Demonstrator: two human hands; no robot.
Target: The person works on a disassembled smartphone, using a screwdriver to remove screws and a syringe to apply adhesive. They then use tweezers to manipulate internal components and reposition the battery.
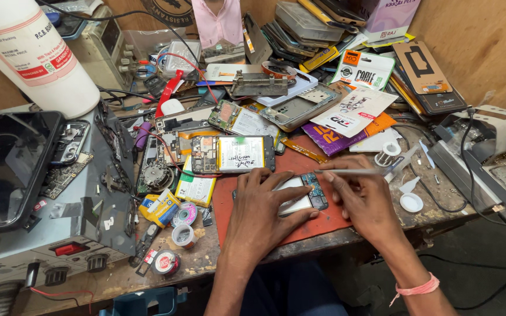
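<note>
Head-camera view looks down on a cluttered wooden work surface (417,210) where two bare hands meet over an opened smartphone with its back removed and a blue-green circuit board showing (313,191). That phone lies on a flat red rubber mat (317,225) near the middle of the surface, just at 6 o'clock of a second opened phone with a white battery in a black frame (233,153). Left hand (263,212) rests flat on the phone, its fingers (276,178) spread and pressing down on the white part of the body, covering most of it. Right hand (363,199) sits at 3 o'clock of the phone, its fingers pinching a slim silver metal tool (346,171) that lies nearly level, with its tip pointing toward 9 o'clock just above the phone's circuit board; whether the tip touches the board cannot be told. A pink band (418,288) circles the right wrist. At 9 o'clock of the mat lie small rolls of tape (183,225), and farther that way stands a grey metal box with knobs (71,234). A large white plastic bottle with a red-printed label (33,52) stands at 10 o'clock, and a heap of phone parts and printed packets (352,70) fills the far side at 12 to 2 o'clock.
</note>
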